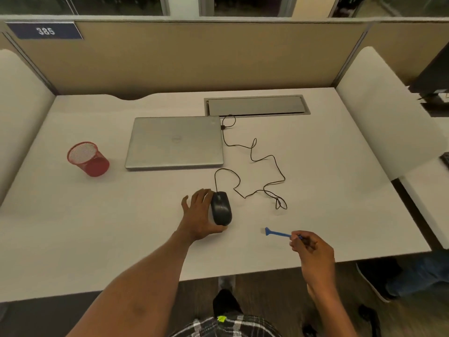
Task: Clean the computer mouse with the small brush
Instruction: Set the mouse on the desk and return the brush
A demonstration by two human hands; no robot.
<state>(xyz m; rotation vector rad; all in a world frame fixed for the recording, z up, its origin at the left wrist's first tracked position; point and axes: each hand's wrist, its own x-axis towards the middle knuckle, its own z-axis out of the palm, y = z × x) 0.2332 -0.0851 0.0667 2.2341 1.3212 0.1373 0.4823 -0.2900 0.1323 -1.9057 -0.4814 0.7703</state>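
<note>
Status: preparation complete, cleaning proper not yet begun. The computer mouse (221,209) lies right way up on the white surface (97,227), in front of the closed laptop (175,142) and near the front edge. Its cable (267,186) runs in loose loops to the laptop's right side, where it appears plugged in. The left hand (198,215) is set against the mouse's left flank. The thumb is curled round the near end and the fingers (202,194) bear on the far left side, so the mouse is judged steadied in a light hold, not lifted. The right hand (313,251) holds the small brush (277,232). Its fingers (295,242) are closed in a pinch on the rear of the blue handle, and the bristle end points left toward the mouse. The brush head is well apart from the mouse and touches nothing that can be made out; whether it hangs just above the surface or rests on it cannot be told. No dust or debris is visible on the mouse at this range, so its condition cannot be assessed. Outstanding: bring the bristles to the mouse, then work the buttons, wheel groove and seams; the underside probably follows. A red mesh cup (88,159) stands at far left, clear of the work.
</note>
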